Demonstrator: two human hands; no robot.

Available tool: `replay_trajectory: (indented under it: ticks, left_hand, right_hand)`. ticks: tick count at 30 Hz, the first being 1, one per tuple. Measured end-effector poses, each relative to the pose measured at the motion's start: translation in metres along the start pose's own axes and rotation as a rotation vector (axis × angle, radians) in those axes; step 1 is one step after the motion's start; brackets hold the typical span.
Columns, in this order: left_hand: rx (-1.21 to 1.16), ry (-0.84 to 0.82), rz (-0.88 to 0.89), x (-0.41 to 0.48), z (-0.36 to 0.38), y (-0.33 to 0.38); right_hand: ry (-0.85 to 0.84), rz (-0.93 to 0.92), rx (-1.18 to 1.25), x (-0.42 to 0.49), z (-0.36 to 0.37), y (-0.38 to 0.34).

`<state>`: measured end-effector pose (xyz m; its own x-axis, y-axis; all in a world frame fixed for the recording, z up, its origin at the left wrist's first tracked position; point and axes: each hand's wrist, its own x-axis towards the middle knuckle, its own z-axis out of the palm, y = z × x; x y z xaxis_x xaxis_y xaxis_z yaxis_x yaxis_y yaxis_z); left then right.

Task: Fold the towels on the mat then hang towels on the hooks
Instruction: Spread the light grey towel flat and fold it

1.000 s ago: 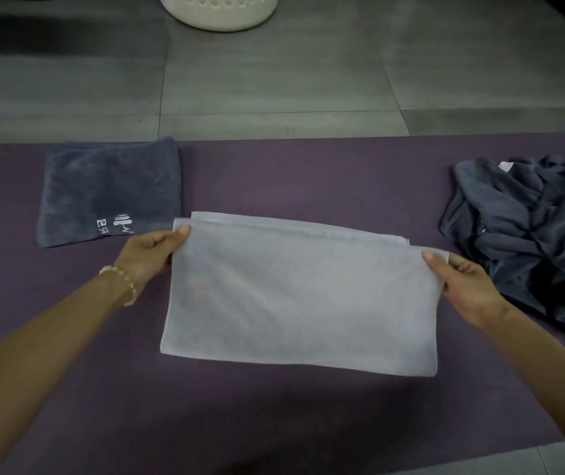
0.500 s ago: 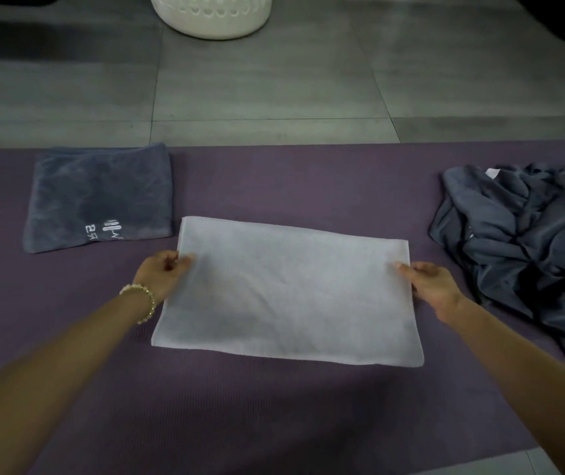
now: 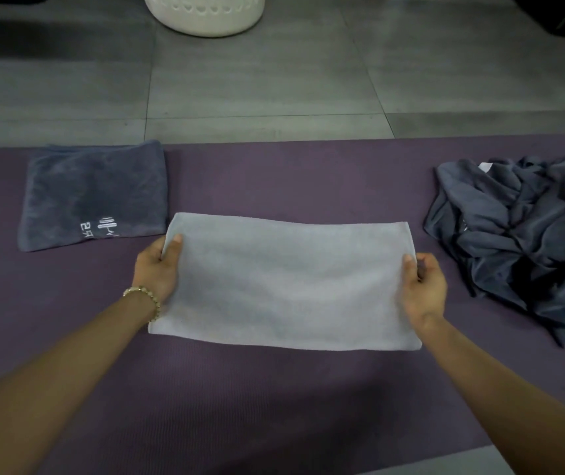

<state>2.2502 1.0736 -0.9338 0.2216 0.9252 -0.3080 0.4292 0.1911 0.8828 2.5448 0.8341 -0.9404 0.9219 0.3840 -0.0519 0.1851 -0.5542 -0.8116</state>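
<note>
A pale grey towel (image 3: pixel 288 282), folded into a rectangle, lies flat in the middle of the purple mat (image 3: pixel 274 180). My left hand (image 3: pixel 157 269) grips its left edge, thumb on top. My right hand (image 3: pixel 423 286) grips the right edge the same way. To the left lies a dark grey folded towel (image 3: pixel 92 193) with white lettering. On the right sits a crumpled heap of dark grey towels (image 3: pixel 521 234). No hooks are in view.
A white perforated laundry basket (image 3: pixel 205 12) stands on the grey tiled floor (image 3: pixel 274 80) beyond the mat. The mat's near edge shows at the bottom right corner.
The pale towel, held up by its top corners a second ago, now lies folded flat on the mat. Both hands have shifted down to grip its side edges.
</note>
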Motion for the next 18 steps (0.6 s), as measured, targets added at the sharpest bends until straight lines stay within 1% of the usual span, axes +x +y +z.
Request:
replay_trajectory:
  ticks: [2,3,5,7,8,10,13,15,18]
  left_hand:
    - [0.024,-0.010,0.021,0.002,-0.003,-0.003]
    - [0.045,-0.025,0.010,0.005,-0.004,-0.007]
    - [0.152,-0.115,-0.007,0.011,-0.007,-0.015]
    - [0.192,-0.202,-0.028,0.016,-0.011,-0.023]
    - [0.189,-0.209,-0.068,0.016,-0.014,-0.026]
    - [0.240,-0.171,-0.150,0.009,-0.018,-0.033]
    - [0.343,-0.129,-0.191,-0.013,-0.022,-0.048]
    - [0.363,-0.152,-0.137,-0.031,-0.025,-0.054]
    - [0.385,-0.114,0.030,-0.043,-0.030,-0.052]
  right_hand:
    - [-0.004,0.042,-0.019,0.005,0.002,0.004]
    - [-0.033,0.078,-0.034,0.009,0.004,0.007]
    - [-0.102,0.167,-0.053,0.015,0.007,0.013]
    - [-0.134,0.241,-0.066,0.016,0.007,0.017]
    - [-0.147,0.264,-0.075,0.014,0.005,0.017]
    - [-0.185,0.304,-0.119,0.003,-0.002,0.016]
    - [-0.237,0.340,-0.178,-0.023,-0.012,0.025]
    - [-0.236,0.314,-0.157,-0.041,-0.015,0.031]
    - [-0.252,0.185,-0.116,-0.051,-0.020,0.032]
